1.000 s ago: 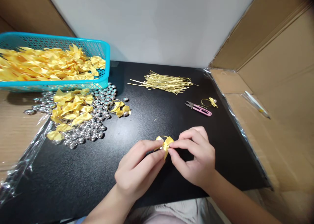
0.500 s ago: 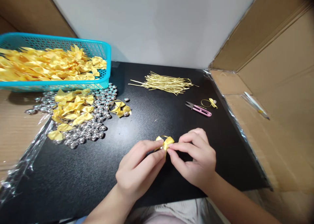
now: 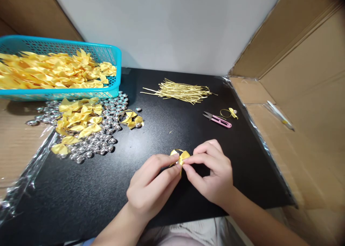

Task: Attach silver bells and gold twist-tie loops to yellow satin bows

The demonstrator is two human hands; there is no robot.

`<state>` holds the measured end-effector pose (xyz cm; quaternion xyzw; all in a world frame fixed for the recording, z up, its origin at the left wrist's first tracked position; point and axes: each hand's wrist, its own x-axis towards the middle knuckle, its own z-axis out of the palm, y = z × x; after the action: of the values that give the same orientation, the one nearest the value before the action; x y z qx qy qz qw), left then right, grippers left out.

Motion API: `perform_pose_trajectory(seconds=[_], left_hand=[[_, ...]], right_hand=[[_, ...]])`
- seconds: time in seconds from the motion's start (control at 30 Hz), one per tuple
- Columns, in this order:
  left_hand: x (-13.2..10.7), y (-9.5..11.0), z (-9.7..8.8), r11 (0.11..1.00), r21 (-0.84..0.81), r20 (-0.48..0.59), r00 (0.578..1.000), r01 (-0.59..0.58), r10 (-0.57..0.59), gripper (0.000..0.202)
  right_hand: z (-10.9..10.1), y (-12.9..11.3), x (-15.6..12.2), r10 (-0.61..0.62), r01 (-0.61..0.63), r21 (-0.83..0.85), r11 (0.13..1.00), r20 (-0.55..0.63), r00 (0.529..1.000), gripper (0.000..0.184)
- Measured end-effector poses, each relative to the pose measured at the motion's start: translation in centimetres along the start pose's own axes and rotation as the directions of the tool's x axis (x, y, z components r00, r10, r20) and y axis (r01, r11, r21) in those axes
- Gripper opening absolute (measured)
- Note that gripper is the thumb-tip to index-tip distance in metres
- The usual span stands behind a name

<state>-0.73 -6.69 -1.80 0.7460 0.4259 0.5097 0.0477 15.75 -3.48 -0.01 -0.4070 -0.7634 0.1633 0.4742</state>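
Between my two hands, low over the black table, is a yellow ribbon bow [image 3: 184, 155] with a thin gold cord loop behind it. My left hand [image 3: 152, 185] pinches the bow from the left with thumb and forefinger. From the other side, my right hand [image 3: 212, 170] has its thumb and fingertips closed at the bow's centre. A bit of something silvery shows by the left fingertips, mostly covered by them. Away to the right lie pink thread snips [image 3: 219, 121], beside a finished-looking bow with a bell and cord loop [image 3: 232, 112].
A turquoise basket [image 3: 118, 70] full of yellow bows stands at back left. In front of it are loose bows [image 3: 81, 118] among many silver bells [image 3: 88, 147], plus bows with a cord loop [image 3: 132, 119]. Gold cords [image 3: 180, 91] lie at the back. A white pen-like tool [image 3: 280, 115] rests on the cardboard.
My right hand has shifted very slightly left, its fingers still at the bow. The left hand keeps its pinch. The whole view has drifted by a few pixels.
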Motion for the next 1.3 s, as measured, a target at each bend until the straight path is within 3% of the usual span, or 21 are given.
perform_pose_trajectory(seconds=[0.3,1.0,1.3], left_hand=[[-0.04,0.1,-0.03,1.0,-0.003,0.003,1.0,-0.009,0.009,0.018],[0.05,0.12,0.03,1.0,-0.005,-0.008,1.0,-0.006,0.006,0.019],[-0.07,0.19,0.07,1.0,0.001,-0.013,1.0,0.001,-0.001,0.021]], right_hand=[[-0.07,-0.15,0.04,0.055,-0.059,0.067,0.996,0.046,0.997,0.01],[0.05,-0.06,-0.18,-0.05,0.047,-0.072,0.996,-0.043,0.998,0.011],[0.04,-0.16,-0.02,-0.003,0.003,-0.04,0.999,0.003,1.0,0.009]])
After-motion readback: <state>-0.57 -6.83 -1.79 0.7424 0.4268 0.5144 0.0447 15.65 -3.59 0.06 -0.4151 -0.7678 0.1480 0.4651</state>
